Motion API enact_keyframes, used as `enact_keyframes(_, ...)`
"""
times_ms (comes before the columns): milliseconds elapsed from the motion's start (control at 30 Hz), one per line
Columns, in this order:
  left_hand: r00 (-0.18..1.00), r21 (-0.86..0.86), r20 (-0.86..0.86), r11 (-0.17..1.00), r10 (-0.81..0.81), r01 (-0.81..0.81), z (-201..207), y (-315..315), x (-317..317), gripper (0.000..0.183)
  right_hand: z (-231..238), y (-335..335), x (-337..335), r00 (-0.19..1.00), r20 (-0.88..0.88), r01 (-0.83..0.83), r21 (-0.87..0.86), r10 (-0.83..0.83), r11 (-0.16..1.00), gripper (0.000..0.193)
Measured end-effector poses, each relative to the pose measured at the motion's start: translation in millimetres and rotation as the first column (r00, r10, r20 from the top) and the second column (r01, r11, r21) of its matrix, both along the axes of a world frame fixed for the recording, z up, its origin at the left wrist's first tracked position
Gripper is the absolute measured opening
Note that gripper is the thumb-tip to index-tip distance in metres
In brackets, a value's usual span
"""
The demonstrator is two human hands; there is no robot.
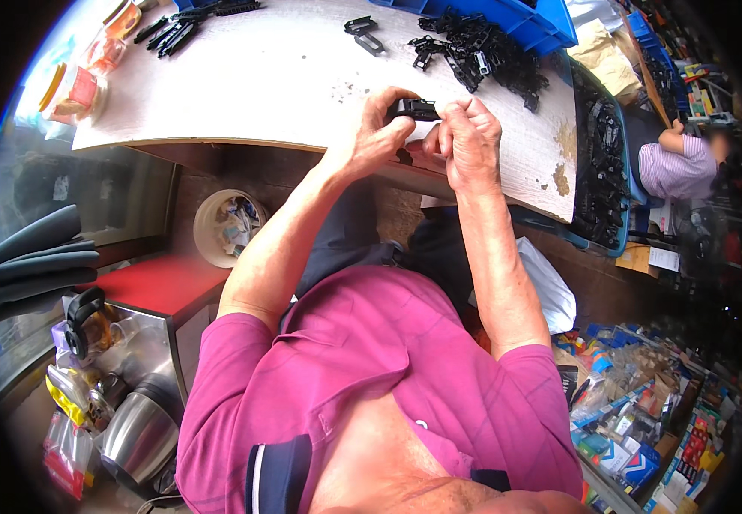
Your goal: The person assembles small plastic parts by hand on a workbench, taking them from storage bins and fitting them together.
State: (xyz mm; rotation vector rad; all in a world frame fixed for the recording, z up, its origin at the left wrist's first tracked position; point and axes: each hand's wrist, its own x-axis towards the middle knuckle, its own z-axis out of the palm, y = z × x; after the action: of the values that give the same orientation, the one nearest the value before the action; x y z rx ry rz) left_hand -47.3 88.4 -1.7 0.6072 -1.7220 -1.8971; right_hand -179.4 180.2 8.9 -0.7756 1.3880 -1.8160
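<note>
Above the near edge of the white table (242, 77), both hands meet at a small, long black plastic part (416, 109) with a slot-like recess. My left hand (374, 135) is closed on it, thumb and forefinger gripping its left end. My right hand (472, 141) is closed too, its fingers pinched at the part's right end; whether they hold a second small piece is hidden. Just beyond, two loose black parts (364, 36) lie on the tabletop. A tangled heap of similar black parts (482, 56) lies at the far right.
Behind the heap stands a blue crate (551, 26). A blue-rimmed bin of black parts (602, 171) adjoins the table's right side. More black parts (174, 32) and lidded jars (69, 92) sit far left. A white bucket (227, 224) stands below. Another person (678, 167) is at right.
</note>
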Motion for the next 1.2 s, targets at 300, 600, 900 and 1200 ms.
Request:
enact_keyframes(300, 1.0, -0.006, -0.011, 1.0, -0.026, 0.026, -4.9, -1.1, 0.8, 0.035, 6.0, 1.1, -1.6, 0.999, 0.05, -0.016, 0.029, 0.014, 0.999, 0.01)
enact_keyframes(600, 0.997, -0.211, 0.017, 0.974, 0.082, -0.076, 0.1, -0.9, -1.3, 0.027, 3.9, -3.9, 3.6, 0.997, 0.073, 0.018, 0.037, -0.021, 0.999, 0.011)
enact_keyframes(900, 0.938, -0.039, -0.097, 0.94, 0.333, -0.338, -2.3, 4.1, 7.7, 0.012, 7.8, -19.3, 4.7, 0.997, 0.058, 0.028, 0.232, -0.042, 0.972, 0.014)
enact_keyframes(1200, 0.84, 0.217, -0.246, 0.872, 0.484, -0.439, -4.9, -21.9, 35.3, 0.033, 25.6, -86.6, 5.9, 0.991, -0.12, 0.107, 0.455, -0.058, 0.884, 0.023)
